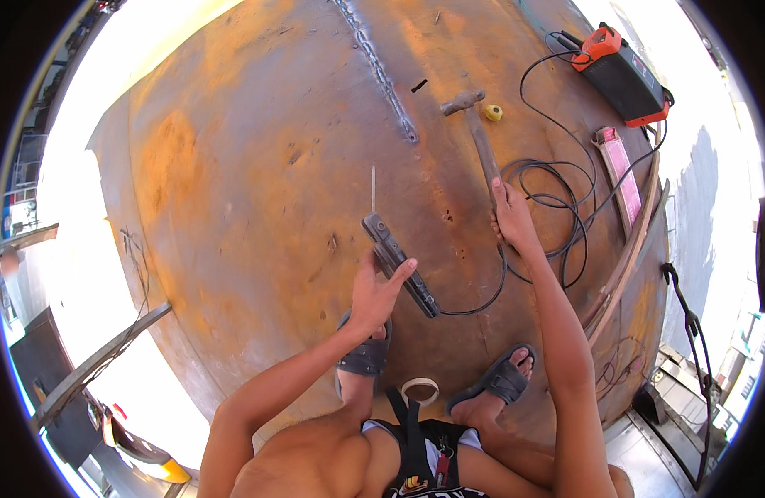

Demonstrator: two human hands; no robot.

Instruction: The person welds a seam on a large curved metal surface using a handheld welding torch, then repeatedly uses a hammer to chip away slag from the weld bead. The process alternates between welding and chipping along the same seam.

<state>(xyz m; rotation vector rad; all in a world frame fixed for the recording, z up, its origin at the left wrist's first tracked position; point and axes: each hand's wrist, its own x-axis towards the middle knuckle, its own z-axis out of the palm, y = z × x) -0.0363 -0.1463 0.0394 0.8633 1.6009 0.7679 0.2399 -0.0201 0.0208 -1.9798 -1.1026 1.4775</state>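
Note:
My left hand [378,286] grips a black electrode holder [397,261], which has a thin grey rod [373,187] clamped upright at its top and a cable leaving its lower end. In my right hand [513,217] is a hammer [475,124], held by its wooden handle with the metal head away from me. Both are over a rusty curved steel surface [233,207]. A bright weld bead [382,79] runs down its upper middle, with small dark holes in line below it. A small yellow round object [493,112] sits right of the hammer head.
An orange and black welding machine [616,79], coiled black cable [561,202], pink box [618,178] and long wooden strips lie at the right. A pale ring [420,383] lies by my sandalled feet. The surface curves to edges on both sides, with a metal bar [100,357] at left.

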